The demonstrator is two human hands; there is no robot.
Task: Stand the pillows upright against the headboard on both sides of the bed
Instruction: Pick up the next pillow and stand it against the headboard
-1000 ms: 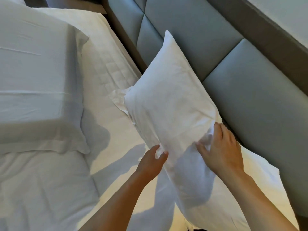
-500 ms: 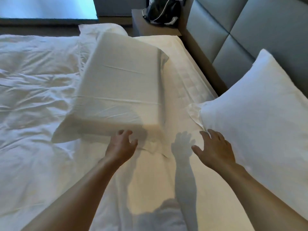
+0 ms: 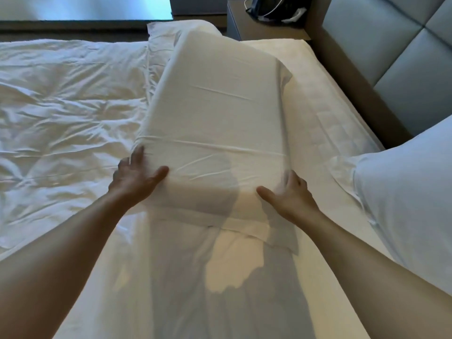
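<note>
A thick, block-shaped white pillow lies flat in the middle of the bed. My left hand grips its near left corner, thumb on top. At the near right corner, my right hand holds the pillow with fingers along the side. A softer white pillow leans upright against the grey padded headboard at the right edge. Another white pillow lies partly hidden behind the block pillow at the far side.
A rumpled white duvet covers the left of the bed. A bare mattress strip runs between the block pillow and the headboard. A bedside table with a dark bag and cables stands at the far end.
Both hands let go of the soft pillow, now leaning on the headboard. They moved left and took hold of the block pillow's near corners. My view swung left.
</note>
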